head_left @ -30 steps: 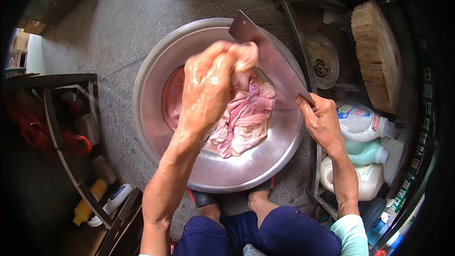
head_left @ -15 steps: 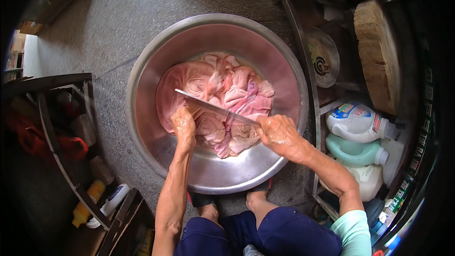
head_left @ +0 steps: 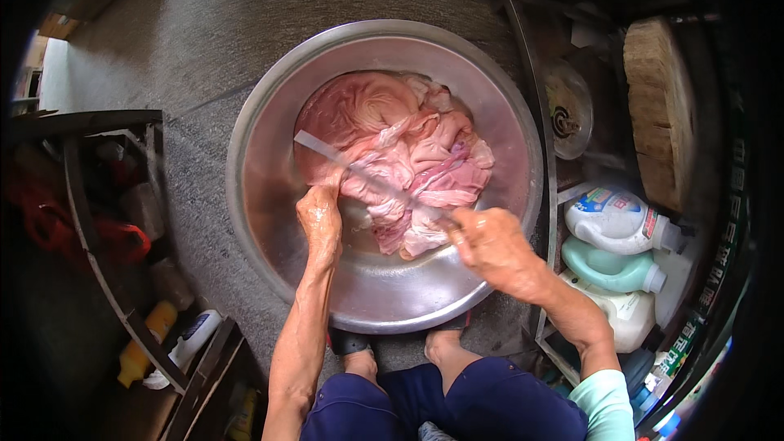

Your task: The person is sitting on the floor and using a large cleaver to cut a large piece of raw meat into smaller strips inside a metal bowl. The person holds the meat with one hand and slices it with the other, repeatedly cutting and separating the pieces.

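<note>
A heap of pale pink meat lies folded and wet in the middle and far part of a wide metal basin, bare metal showing along the near side. Half a second ago its large rounded fold spread down the left; that fold now sits bunched toward the far left. The left hand, raised over the heap one second ago, is low at its near left edge, fingers closed on what looks like a drawn-out strip. The right hand grips the handle of a long knife, whose blurred blade slants across the heap, its end reaching past the left hand; whether it touches the meat cannot be told. The shift suggests both hands are now at work on one stretch of meat, one pulling it taut. To the right stand a white bottle, a green bottle and, farther off, a thick wooden block.
</note>
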